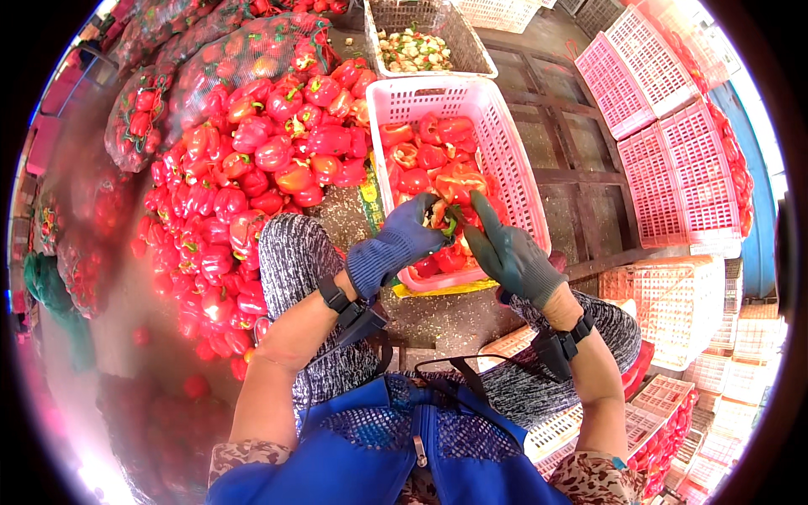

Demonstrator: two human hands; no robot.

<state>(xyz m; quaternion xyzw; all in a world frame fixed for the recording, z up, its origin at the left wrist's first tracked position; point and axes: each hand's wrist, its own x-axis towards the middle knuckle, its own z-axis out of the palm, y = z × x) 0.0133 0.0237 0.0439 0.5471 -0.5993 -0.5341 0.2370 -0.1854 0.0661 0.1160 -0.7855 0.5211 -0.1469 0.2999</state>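
Note:
My left hand (pixel 404 236), in a blue knit glove, is closed on a pepper core (pixel 436 215) with pale seeds and a green stem. It hovers above the near half of a pink plastic crate (pixel 515 151). Across from it, my right hand (pixel 512 257) wears a dark grey-green coated glove. Its thumb and fingers are spread apart, close to the stem, with nothing plainly gripped. Inside the crate lie opened red peppers (pixel 431 156), several of them hollow. Bits of pepper beneath the fingers are partly hidden by the gloves.
A large heap of whole red peppers (pixel 227 202) lies to the left, with filled mesh sacks (pixel 244 71) behind. Beyond the pink crate stands a crate (pixel 471 52) of pale cores. Stacked crates (pixel 686 172) line the right beside a dark slatted pallet (pixel 581 177).

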